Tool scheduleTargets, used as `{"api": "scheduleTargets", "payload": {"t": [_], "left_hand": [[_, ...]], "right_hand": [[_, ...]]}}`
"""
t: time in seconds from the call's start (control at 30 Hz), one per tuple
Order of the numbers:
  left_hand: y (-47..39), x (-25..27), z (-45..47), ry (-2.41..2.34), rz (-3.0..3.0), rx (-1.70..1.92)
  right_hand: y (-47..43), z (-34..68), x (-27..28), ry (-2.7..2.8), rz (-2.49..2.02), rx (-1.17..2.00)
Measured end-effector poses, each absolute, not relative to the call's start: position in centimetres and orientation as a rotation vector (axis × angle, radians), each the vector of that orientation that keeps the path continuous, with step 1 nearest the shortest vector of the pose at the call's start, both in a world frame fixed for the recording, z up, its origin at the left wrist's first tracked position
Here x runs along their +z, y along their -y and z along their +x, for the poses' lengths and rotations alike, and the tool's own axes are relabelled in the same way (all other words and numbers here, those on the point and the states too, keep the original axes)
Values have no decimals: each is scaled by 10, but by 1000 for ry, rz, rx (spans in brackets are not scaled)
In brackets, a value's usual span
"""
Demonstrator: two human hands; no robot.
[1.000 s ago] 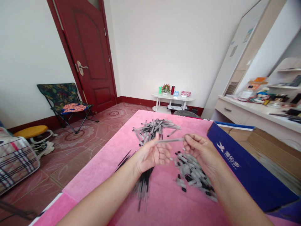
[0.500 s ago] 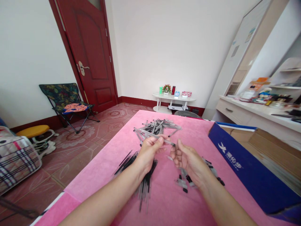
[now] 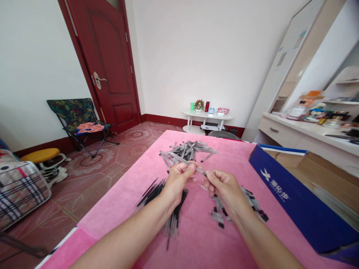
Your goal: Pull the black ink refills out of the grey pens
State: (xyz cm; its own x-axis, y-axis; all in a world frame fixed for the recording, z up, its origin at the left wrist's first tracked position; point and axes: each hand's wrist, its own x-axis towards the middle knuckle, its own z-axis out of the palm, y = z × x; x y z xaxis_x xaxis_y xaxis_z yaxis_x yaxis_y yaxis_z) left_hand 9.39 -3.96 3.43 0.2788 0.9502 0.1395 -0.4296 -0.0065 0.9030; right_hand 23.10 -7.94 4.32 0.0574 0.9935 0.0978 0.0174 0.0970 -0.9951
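Both hands meet over the pink-covered table around one slender, translucent grey pen (image 3: 200,170). My left hand (image 3: 178,179) is closed around the middle of its barrel, thumb on top. At the pen's near right end, my right hand (image 3: 221,183) pinches the dark tip between thumb and fingers, which partly hide it. Beyond the hands lies a heap of similar pens (image 3: 186,150). Under and beside my left forearm are thin black pen refills (image 3: 153,192), loosely bundled. Short clear and black pen caps (image 3: 217,216) are scattered by my right wrist, partly covered by it.
A blue cardboard box (image 3: 280,198) stands open along the table's right side. Behind it is a white dresser (image 3: 297,136) with small items on top. A folding chair (image 3: 81,119) and a yellow stool (image 3: 39,155) are on the floor at left.
My right hand's fingers have closed on the end of the pen; before, the thumb was raised away from it. My left hand keeps its hold, nearly still.
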Motion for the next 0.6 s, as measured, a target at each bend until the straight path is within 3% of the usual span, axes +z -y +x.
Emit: {"api": "scheduleTargets", "payload": {"t": [0.23,0.3,0.47,0.6], "left_hand": [[35,30,92,-731,993,1188],[34,31,92,-721,995,1188],[35,33,91,-716,1017,1203],[34,32,91,-723,998,1212]], "right_hand": [[81,221,38,1388,-1320,456],[81,221,38,1370,-1309,502],[79,224,42,1299,-1274,1001],[79,225,43,1297,-1265,938]]}}
